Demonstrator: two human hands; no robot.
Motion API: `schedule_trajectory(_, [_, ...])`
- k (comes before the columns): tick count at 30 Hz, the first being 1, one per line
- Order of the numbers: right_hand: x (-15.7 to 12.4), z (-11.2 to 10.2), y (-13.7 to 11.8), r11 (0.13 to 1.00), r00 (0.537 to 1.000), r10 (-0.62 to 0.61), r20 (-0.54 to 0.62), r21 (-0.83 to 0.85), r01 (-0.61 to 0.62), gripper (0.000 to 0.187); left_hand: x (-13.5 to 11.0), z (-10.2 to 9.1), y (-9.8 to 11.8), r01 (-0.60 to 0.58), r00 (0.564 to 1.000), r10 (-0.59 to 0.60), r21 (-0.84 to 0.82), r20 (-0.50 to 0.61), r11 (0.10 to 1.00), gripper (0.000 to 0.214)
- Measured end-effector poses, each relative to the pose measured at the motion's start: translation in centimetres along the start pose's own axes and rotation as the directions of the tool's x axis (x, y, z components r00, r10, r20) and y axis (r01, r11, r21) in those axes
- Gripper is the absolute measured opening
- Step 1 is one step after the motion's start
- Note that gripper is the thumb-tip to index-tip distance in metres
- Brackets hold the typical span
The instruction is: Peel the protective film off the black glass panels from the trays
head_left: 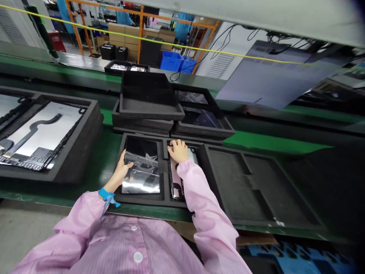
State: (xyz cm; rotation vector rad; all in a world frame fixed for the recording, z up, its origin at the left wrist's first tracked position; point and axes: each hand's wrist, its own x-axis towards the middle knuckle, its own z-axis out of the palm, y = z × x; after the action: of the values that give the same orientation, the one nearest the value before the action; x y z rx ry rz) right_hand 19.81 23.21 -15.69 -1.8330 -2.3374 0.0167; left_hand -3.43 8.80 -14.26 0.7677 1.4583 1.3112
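In the middle of the bench lies a black foam tray (pixel 168 202) with two compartments. A dark glossy tablet screen (pixel 144 156), partly covered by clear film, lies over the left one. My left hand (pixel 122 169) grips its left edge, thumb on top, the other fingers mostly hidden. A tablet housing (pixel 176 179) with a pinkish inner face and a dark ribbon cable sits in the right compartment. My right hand (pixel 179 151) bends its fingers down over the housing's upper end, closed on it. My sleeve covers much of that housing.
To the left stands a thick foam tray (pixel 76 144) holding tablet housings. Behind are stacked foam trays (pixel 148 114) and a tray with filmed panels (pixel 216 131). A foam tray (pixel 228 182) adjoins on the right. A yellow cord (pixel 171 39) crosses above the bench.
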Motion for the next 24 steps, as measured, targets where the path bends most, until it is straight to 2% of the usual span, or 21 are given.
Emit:
schedule_trajectory(6, [0.0,0.2,0.4,1.0,1.0,-0.009,0.022,0.011,0.009,0.027,0.5,0.1,-0.6,-0.07,0.997,0.071,0.142,-0.004,0.987,0.079])
schedule_trajectory(11, [0.2,-0.3,0.4,0.999,1.0,-0.014,0.02,0.052,0.013,0.026,-0.9,0.3,0.7,-0.194,0.977,0.211,0.319,-0.017,0.928,0.08])
schedule_trajectory(14, [0.2,-0.7,0.4,0.995,1.0,-0.014,0.009,0.101,0.013,0.025,-2.4,0.4,2.1,-0.302,0.95,0.309,0.399,0.047,0.866,0.076])
schedule_trajectory(17, [0.3,-1.4,0.3,0.984,1.0,-0.004,-0.023,0.176,0.008,0.026,-3.6,0.4,2.3,-0.371,0.929,0.326,0.434,0.177,0.821,0.065])
schedule_trajectory(20, [0.4,-3.4,-0.2,0.958,0.996,0.014,-0.084,0.286,0.011,0.026,-4.2,0.3,1.1,-0.357,0.925,0.246,0.445,0.289,0.821,0.056])
schedule_trajectory(22, [0.2,-5.9,-0.5,0.925,0.988,0.009,-0.153,0.377,0.05,0.026,-4.4,0.3,0.2,-0.329,0.926,0.193,0.442,0.324,0.835,0.056])
schedule_trajectory(24, [-0.4,-9.1,-0.6,0.867,0.971,-0.025,-0.239,0.479,0.14,0.027,-4.6,0.6,-0.2,-0.305,0.925,0.16,0.42,0.346,0.854,0.058])
